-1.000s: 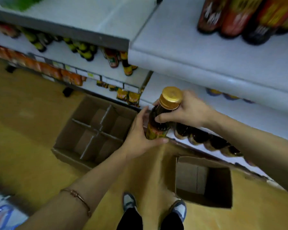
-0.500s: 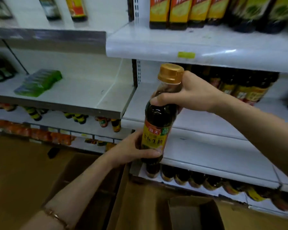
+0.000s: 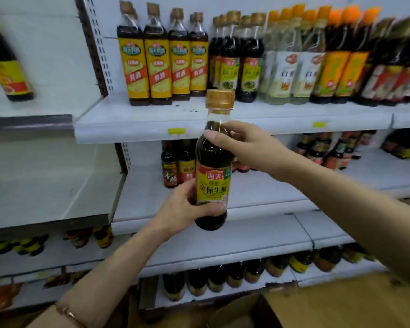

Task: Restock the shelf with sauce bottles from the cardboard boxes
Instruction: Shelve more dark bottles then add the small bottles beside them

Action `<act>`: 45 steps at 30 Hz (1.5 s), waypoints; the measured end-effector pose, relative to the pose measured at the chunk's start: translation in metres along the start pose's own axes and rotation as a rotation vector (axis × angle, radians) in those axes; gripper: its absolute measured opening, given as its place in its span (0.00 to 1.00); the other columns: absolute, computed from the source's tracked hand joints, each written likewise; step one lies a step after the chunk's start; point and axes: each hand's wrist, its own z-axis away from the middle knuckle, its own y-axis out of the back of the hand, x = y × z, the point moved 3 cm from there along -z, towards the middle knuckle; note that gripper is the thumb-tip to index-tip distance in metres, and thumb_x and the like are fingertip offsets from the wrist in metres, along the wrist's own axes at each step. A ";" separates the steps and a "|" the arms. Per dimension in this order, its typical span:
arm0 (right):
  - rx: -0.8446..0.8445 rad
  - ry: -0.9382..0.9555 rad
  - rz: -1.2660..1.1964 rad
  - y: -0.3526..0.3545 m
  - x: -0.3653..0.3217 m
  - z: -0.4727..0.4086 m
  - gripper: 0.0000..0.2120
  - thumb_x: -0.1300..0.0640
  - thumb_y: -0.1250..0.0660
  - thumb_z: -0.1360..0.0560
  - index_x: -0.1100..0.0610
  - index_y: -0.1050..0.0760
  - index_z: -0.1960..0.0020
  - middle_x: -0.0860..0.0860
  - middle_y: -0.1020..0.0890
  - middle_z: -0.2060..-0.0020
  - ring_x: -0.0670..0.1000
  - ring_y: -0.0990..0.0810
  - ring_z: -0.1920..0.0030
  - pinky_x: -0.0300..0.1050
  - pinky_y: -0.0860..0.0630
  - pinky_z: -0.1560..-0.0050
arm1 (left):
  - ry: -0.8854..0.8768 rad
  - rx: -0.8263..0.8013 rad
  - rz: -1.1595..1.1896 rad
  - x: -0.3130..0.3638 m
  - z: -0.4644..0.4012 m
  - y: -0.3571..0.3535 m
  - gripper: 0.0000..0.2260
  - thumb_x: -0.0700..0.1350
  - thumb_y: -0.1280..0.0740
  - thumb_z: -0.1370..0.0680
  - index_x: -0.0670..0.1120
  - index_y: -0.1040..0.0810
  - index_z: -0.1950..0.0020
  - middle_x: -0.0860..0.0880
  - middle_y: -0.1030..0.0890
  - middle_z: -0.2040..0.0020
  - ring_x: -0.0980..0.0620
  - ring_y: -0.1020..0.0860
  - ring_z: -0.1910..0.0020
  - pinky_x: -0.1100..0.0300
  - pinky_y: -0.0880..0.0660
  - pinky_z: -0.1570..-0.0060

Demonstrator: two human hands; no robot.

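Presently, in the head view, a sauce bottle point(image 3: 212, 176) with a gold cap is held upright in mid-air before the shelf point(image 3: 246, 192), in front of its middle tier. The left hand point(image 3: 187, 207) wraps its fingers around the lower label and base; the right hand point(image 3: 244, 144) curls its fingers about the shoulder, just below the neck. Step in hand, as judged: carrying one bottle from box to shelf, label facing outward. The next move would call for choosing a tier, perhaps the bare boards of the middle shelf or beside the green-labelled bottles point(image 3: 237, 60) on the upper tier, and setting the base down flat, clear of standing neighbours. A cardboard box point(image 3: 341, 306) shows only as a flap at the lower right; its contents are cut off. The yellow-labelled bottles point(image 3: 162, 58) are readable, but bottles at the far right and on the lowest tiers are blurred, their labels impossible to make out.
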 end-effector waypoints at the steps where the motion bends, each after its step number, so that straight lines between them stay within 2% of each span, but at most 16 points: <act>1: 0.039 -0.011 -0.012 0.009 0.001 0.009 0.12 0.45 0.35 0.22 0.51 0.23 0.43 0.44 0.18 0.61 0.36 0.21 0.69 0.29 0.31 0.73 | -0.018 -0.022 0.008 0.003 -0.006 -0.010 0.24 0.48 0.19 0.39 0.51 0.21 0.46 0.53 0.15 0.51 0.55 0.17 0.50 0.64 0.23 0.49; 5: 0.230 -0.020 -0.013 0.059 0.001 0.042 0.09 0.47 0.34 0.22 0.50 0.19 0.49 0.44 0.15 0.59 0.40 0.16 0.58 0.31 0.25 0.63 | -0.062 -0.205 0.048 0.025 -0.027 -0.059 0.26 0.51 0.21 0.41 0.50 0.23 0.45 0.55 0.15 0.51 0.56 0.18 0.49 0.65 0.24 0.49; 10: 0.380 -0.013 0.037 0.125 0.006 0.097 0.12 0.48 0.34 0.23 0.54 0.17 0.48 0.46 0.14 0.60 0.42 0.17 0.61 0.32 0.26 0.66 | -0.095 -0.467 0.043 0.051 -0.050 -0.130 0.21 0.43 0.25 0.32 0.49 0.25 0.42 0.54 0.16 0.48 0.55 0.19 0.46 0.64 0.24 0.47; 12: 0.427 -0.019 0.061 0.151 0.012 0.121 0.10 0.49 0.34 0.23 0.53 0.18 0.47 0.45 0.14 0.59 0.41 0.16 0.57 0.32 0.24 0.62 | -0.095 -0.521 0.035 0.061 -0.058 -0.163 0.21 0.44 0.24 0.32 0.50 0.25 0.41 0.54 0.16 0.46 0.55 0.19 0.45 0.63 0.24 0.45; 14: 0.483 -0.038 0.092 0.180 0.021 0.146 0.13 0.48 0.34 0.23 0.54 0.18 0.45 0.47 0.13 0.56 0.44 0.15 0.53 0.40 0.20 0.54 | -0.118 -0.574 0.035 0.071 -0.068 -0.201 0.18 0.39 0.26 0.28 0.50 0.25 0.42 0.57 0.16 0.48 0.59 0.19 0.48 0.68 0.25 0.49; 15: 0.509 -0.048 0.111 0.197 0.025 0.158 0.14 0.47 0.34 0.23 0.55 0.18 0.45 0.48 0.14 0.55 0.45 0.15 0.52 0.44 0.19 0.51 | -0.137 -0.596 0.046 0.077 -0.071 -0.222 0.16 0.40 0.26 0.28 0.50 0.25 0.43 0.58 0.16 0.50 0.60 0.18 0.49 0.69 0.25 0.51; 17: 0.554 -0.062 0.146 0.231 0.032 0.183 0.14 0.45 0.34 0.23 0.54 0.18 0.46 0.47 0.14 0.54 0.45 0.16 0.51 0.46 0.19 0.48 | -0.180 -0.632 0.055 0.089 -0.077 -0.266 0.22 0.53 0.24 0.33 0.50 0.24 0.42 0.56 0.16 0.48 0.56 0.19 0.46 0.66 0.24 0.48; 20: 0.625 -0.067 0.179 0.284 0.044 0.217 0.15 0.43 0.33 0.24 0.53 0.19 0.46 0.48 0.14 0.54 0.45 0.16 0.52 0.44 0.19 0.52 | -0.203 -0.645 0.078 0.105 -0.089 -0.330 0.32 0.62 0.22 0.40 0.52 0.25 0.41 0.54 0.16 0.46 0.54 0.19 0.45 0.65 0.24 0.47; 24: 0.714 -0.059 0.144 0.346 0.062 0.258 0.17 0.44 0.31 0.26 0.56 0.25 0.46 0.53 0.14 0.57 0.47 0.14 0.58 0.41 0.21 0.61 | -0.200 -0.649 0.105 0.121 -0.107 -0.408 0.32 0.51 0.20 0.36 0.52 0.31 0.37 0.54 0.16 0.47 0.55 0.18 0.47 0.62 0.23 0.48; 26: 0.742 -0.061 0.131 0.373 0.071 0.278 0.17 0.45 0.30 0.26 0.57 0.28 0.48 0.53 0.14 0.58 0.47 0.14 0.59 0.41 0.21 0.62 | -0.212 -0.667 0.103 0.127 -0.116 -0.443 0.36 0.53 0.20 0.40 0.51 0.32 0.37 0.53 0.16 0.47 0.53 0.18 0.46 0.60 0.22 0.46; 30: 0.768 -0.091 0.150 0.423 0.091 0.314 0.17 0.43 0.29 0.26 0.55 0.28 0.50 0.56 0.14 0.57 0.53 0.14 0.56 0.62 0.19 0.50 | -0.202 -0.718 0.148 0.139 -0.128 -0.510 0.40 0.58 0.18 0.44 0.53 0.32 0.36 0.48 0.17 0.44 0.49 0.19 0.44 0.52 0.23 0.41; 33: 0.796 -0.097 0.152 0.457 0.104 0.334 0.18 0.43 0.30 0.26 0.56 0.28 0.49 0.56 0.14 0.58 0.54 0.14 0.56 0.67 0.21 0.51 | -0.208 -0.737 0.152 0.146 -0.138 -0.553 0.39 0.56 0.19 0.42 0.53 0.32 0.36 0.48 0.16 0.45 0.49 0.19 0.44 0.49 0.24 0.39; 35: 0.821 -0.103 0.174 0.476 0.112 0.346 0.19 0.44 0.30 0.26 0.59 0.28 0.47 0.56 0.14 0.58 0.53 0.14 0.56 0.66 0.21 0.50 | -0.213 -0.750 0.150 0.149 -0.148 -0.579 0.41 0.61 0.19 0.45 0.54 0.32 0.37 0.50 0.16 0.46 0.49 0.19 0.44 0.50 0.24 0.40; 39: 0.869 -0.125 0.210 0.516 0.134 0.364 0.20 0.44 0.31 0.25 0.59 0.28 0.44 0.54 0.14 0.57 0.49 0.14 0.56 0.59 0.19 0.49 | -0.223 -0.798 0.165 0.152 -0.171 -0.629 0.37 0.57 0.19 0.44 0.56 0.31 0.39 0.52 0.16 0.47 0.51 0.18 0.45 0.52 0.23 0.41; 41: 0.888 -0.139 0.241 0.539 0.147 0.368 0.20 0.44 0.31 0.25 0.58 0.27 0.44 0.52 0.14 0.56 0.48 0.15 0.56 0.57 0.18 0.51 | -0.233 -0.816 0.197 0.152 -0.186 -0.655 0.40 0.62 0.19 0.46 0.57 0.31 0.39 0.52 0.16 0.47 0.51 0.18 0.45 0.56 0.22 0.45; 45: 0.910 -0.154 0.295 0.594 0.173 0.366 0.17 0.43 0.31 0.26 0.54 0.26 0.45 0.47 0.17 0.54 0.45 0.15 0.55 0.50 0.16 0.57 | -0.254 -0.839 0.234 0.154 -0.229 -0.708 0.41 0.64 0.19 0.48 0.56 0.30 0.40 0.51 0.16 0.47 0.49 0.18 0.45 0.52 0.24 0.43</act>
